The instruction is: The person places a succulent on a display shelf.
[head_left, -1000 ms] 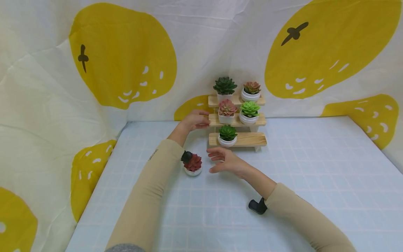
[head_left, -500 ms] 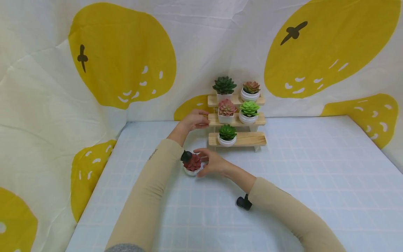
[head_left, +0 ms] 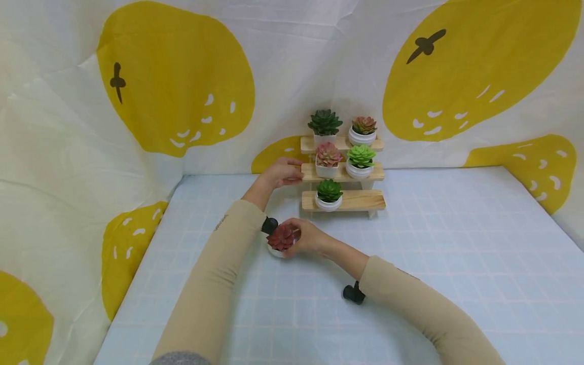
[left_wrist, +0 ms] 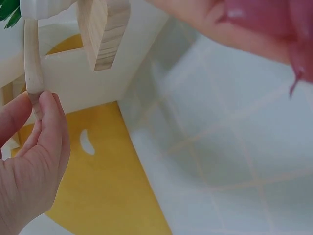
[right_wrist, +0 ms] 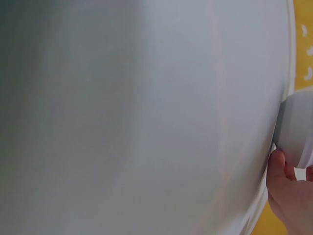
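Six succulents: right hand (head_left: 306,237) grips one (head_left: 280,239), left hand (head_left: 283,173) pinches shelf (head_left: 342,175).

Left hand (left_wrist: 29,161) pinching thin wooden shelf edge (left_wrist: 33,63); wooden leg (left_wrist: 103,29) just right of it; blue grid tabletop (left_wrist: 230,161) beyond (yellow-print cloth (left_wrist: 105,186) beneath the shelf).

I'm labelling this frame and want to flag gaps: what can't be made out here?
- Head view: the white pot under the red succulent is mostly covered by the right hand.
- Head view: the left hand touches the wooden stand; its fingertips are too small to read.
- Right wrist view: almost wholly a blurred pale surface; only fingertips show at the edge.
- Left wrist view: the stand is cut off at the top.
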A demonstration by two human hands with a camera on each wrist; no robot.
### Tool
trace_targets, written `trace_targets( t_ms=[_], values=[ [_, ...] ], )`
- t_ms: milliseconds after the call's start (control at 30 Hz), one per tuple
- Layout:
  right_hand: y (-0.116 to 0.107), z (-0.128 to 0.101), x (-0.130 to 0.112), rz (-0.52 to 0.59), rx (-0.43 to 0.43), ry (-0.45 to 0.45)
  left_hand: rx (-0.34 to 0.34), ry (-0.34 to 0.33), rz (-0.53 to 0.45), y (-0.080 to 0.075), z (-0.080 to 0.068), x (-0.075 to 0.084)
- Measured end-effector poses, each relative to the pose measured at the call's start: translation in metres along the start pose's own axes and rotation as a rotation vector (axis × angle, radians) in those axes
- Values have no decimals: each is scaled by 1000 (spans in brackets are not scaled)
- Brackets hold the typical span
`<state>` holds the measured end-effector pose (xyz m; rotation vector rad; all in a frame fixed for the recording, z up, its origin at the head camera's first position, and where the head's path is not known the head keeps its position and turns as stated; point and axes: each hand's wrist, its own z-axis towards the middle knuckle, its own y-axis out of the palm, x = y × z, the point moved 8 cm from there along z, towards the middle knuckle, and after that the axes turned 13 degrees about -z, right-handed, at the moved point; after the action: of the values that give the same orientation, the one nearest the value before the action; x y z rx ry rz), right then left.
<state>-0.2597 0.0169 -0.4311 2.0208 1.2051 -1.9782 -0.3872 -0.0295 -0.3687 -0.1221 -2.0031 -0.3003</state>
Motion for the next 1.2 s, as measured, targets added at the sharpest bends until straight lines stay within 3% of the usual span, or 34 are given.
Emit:
trace_targets(
  t_ms=[633, 1200],
  values=[
    [-8, -18, 5, -17, -13, 35, -3, -10, -7, -2, 1, -1],
    [-27, -42, 4, 53, -14, 18, 6, -5, 23, -3, 3, -2]
  ],
)
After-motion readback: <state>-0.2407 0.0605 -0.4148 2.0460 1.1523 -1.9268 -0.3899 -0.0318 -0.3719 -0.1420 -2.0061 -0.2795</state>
